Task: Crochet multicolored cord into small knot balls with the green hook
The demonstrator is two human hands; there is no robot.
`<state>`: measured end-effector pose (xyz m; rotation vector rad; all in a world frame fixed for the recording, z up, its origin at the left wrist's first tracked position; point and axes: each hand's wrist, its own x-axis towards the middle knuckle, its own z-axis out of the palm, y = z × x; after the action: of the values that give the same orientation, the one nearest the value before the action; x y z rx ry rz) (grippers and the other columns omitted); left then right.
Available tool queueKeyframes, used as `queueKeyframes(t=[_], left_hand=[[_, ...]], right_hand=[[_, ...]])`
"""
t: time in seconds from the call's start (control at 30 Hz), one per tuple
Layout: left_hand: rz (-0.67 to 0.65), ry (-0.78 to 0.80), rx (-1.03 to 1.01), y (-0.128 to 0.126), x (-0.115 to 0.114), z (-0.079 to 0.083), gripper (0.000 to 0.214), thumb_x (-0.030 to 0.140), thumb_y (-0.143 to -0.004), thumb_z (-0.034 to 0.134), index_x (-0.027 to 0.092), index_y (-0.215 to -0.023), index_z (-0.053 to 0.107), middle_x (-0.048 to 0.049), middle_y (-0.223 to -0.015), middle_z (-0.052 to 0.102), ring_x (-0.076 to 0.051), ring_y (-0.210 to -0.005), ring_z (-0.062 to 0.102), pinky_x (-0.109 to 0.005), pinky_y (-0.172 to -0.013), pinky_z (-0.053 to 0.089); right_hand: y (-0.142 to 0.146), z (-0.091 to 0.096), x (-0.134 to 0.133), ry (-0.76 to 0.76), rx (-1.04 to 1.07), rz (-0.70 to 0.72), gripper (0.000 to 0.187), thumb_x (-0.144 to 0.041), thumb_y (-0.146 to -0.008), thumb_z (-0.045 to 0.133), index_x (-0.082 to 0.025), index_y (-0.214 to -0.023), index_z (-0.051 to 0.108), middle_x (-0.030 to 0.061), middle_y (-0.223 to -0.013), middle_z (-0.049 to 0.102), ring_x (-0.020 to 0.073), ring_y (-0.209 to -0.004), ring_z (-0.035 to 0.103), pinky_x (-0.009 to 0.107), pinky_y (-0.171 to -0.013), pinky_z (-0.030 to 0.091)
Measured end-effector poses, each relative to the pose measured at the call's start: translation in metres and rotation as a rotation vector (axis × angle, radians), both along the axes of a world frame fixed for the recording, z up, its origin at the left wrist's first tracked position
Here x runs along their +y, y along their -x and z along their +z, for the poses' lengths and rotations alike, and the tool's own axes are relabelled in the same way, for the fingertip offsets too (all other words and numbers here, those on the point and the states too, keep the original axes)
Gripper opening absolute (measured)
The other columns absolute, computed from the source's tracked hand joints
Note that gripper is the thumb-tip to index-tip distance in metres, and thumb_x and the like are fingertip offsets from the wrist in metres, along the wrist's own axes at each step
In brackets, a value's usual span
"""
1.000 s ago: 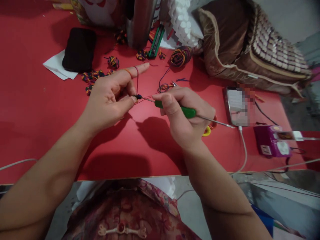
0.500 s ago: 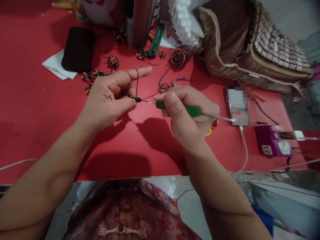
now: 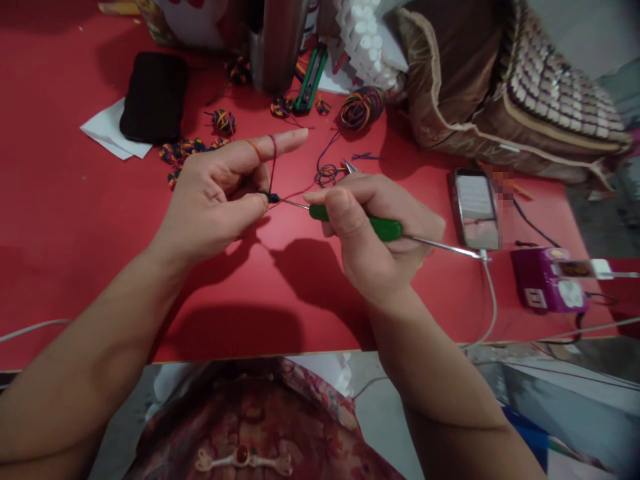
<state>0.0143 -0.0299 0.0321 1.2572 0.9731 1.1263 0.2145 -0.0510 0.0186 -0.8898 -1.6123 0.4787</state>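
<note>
Between thumb and fingers, my left hand pinches a small dark crochet piece. Its index finger stretches out to the right, with a strand of yarn looped round it and running down to the piece. My right hand is closed round the green handle of a crochet hook. The thin metal tip meets the crochet piece; a second metal shaft sticks out behind the hand. A multicoloured yarn ball lies beyond my hands, its loose strand curling on the red table.
Behind my left hand lie crocheted pieces, a black case and white paper. A green cutter leans near a steel flask. To the right are a brown bag, a charging phone and a purple power box.
The hook's rear shaft has swung slightly down and to the right as my right hand turned a little. My left hand keeps its pinch, with a very small shift.
</note>
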Motion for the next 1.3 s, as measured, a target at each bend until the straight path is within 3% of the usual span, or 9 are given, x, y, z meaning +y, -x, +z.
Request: queueKeyframes(t=[0.1,0.23,0.37,0.5,0.57,0.77,0.97,1.17,1.3], left_hand=[[0.002,-0.059,-0.121,-0.003,0.002,-0.003,0.055,-0.002,-0.078,0.075,0.026,-0.123,0.090,0.0044,-0.076,0.062,-0.010,-0.062,0.055,-0.027,-0.060,0.053],[-0.120,-0.021,-0.354,-0.003,0.011,-0.012,0.060,0.004,-0.070,0.075,0.025,-0.125,0.088,0.0028,-0.078,0.069,-0.012,-0.064,0.063,-0.024,-0.055,0.054],[-0.209,-0.036,-0.396,0.000,0.019,-0.018,0.059,0.003,-0.074,0.084,0.028,-0.126,0.088,0.0015,-0.084,0.076,-0.012,-0.062,0.063,-0.025,-0.056,0.054],[-0.240,-0.197,-0.431,0.000,0.027,-0.030,0.051,0.017,-0.084,0.099,0.031,-0.132,0.088,0.0009,-0.085,0.078,-0.010,-0.066,0.067,-0.021,-0.060,0.056],[-0.242,-0.220,-0.443,-0.001,0.028,-0.035,0.055,0.022,-0.080,0.106,0.033,-0.131,0.089,0.0016,-0.081,0.077,-0.009,-0.065,0.068,-0.019,-0.059,0.056],[-0.151,-0.039,-0.381,-0.004,0.021,-0.037,0.053,0.033,-0.071,0.113,0.034,-0.119,0.093,0.0011,-0.079,0.076,-0.013,-0.065,0.071,-0.024,-0.061,0.059],[-0.156,-0.076,-0.415,-0.005,0.023,-0.041,0.054,0.030,-0.073,0.111,0.034,-0.123,0.092,0.0020,-0.076,0.079,-0.013,-0.062,0.067,-0.026,-0.058,0.057],[-0.092,0.045,-0.429,-0.008,0.014,-0.030,0.052,0.028,-0.071,0.112,0.031,-0.119,0.091,0.0043,-0.082,0.081,-0.018,-0.082,0.081,-0.031,-0.086,0.070],[-0.077,0.043,-0.467,-0.010,0.013,-0.026,0.048,0.025,-0.074,0.110,0.029,-0.117,0.091,0.0041,-0.082,0.081,-0.015,-0.080,0.079,-0.029,-0.085,0.068]], right_hand=[[0.002,-0.002,0.002,0.100,0.145,0.033,0.030,-0.047,-0.109,0.076,-0.027,-0.089,0.087,-0.0019,-0.069,0.073,0.0133,-0.058,0.066,0.032,-0.061,0.057],[0.005,-0.004,0.007,0.256,0.379,0.114,0.027,-0.050,-0.102,0.085,-0.029,-0.087,0.089,-0.0015,-0.068,0.072,0.0110,-0.051,0.056,0.030,-0.052,0.048],[0.004,-0.004,0.014,0.361,0.483,0.161,0.039,-0.064,-0.095,0.087,-0.028,-0.080,0.087,-0.0009,-0.060,0.065,0.0092,-0.045,0.040,0.029,-0.041,0.030],[0.003,-0.004,0.021,0.483,0.536,0.239,0.049,-0.075,-0.089,0.088,-0.027,-0.081,0.085,-0.0063,-0.049,0.046,0.0084,-0.041,0.023,0.030,-0.037,0.017],[0.005,-0.004,0.022,0.522,0.562,0.283,0.049,-0.075,-0.086,0.090,-0.027,-0.082,0.084,-0.0076,-0.049,0.045,0.0080,-0.041,0.022,0.029,-0.037,0.018],[0.009,-0.004,0.017,0.512,0.551,0.325,0.046,-0.069,-0.090,0.091,-0.024,-0.083,0.084,-0.0056,-0.054,0.054,0.0074,-0.043,0.034,0.026,-0.039,0.028],[0.004,-0.004,0.007,0.446,0.441,0.287,0.031,-0.054,-0.102,0.084,-0.025,-0.091,0.088,-0.0043,-0.062,0.062,0.0079,-0.048,0.048,0.025,-0.046,0.040],[0.013,-0.006,0.014,0.473,0.551,0.183,0.040,-0.071,-0.096,0.083,-0.031,-0.089,0.085,-0.0044,-0.057,0.054,0.0113,-0.044,0.041,0.030,-0.042,0.037],[0.015,-0.008,0.019,0.555,0.617,0.218,0.042,-0.072,-0.094,0.084,-0.030,-0.093,0.083,-0.0048,-0.061,0.056,0.0096,-0.045,0.037,0.029,-0.041,0.038]])
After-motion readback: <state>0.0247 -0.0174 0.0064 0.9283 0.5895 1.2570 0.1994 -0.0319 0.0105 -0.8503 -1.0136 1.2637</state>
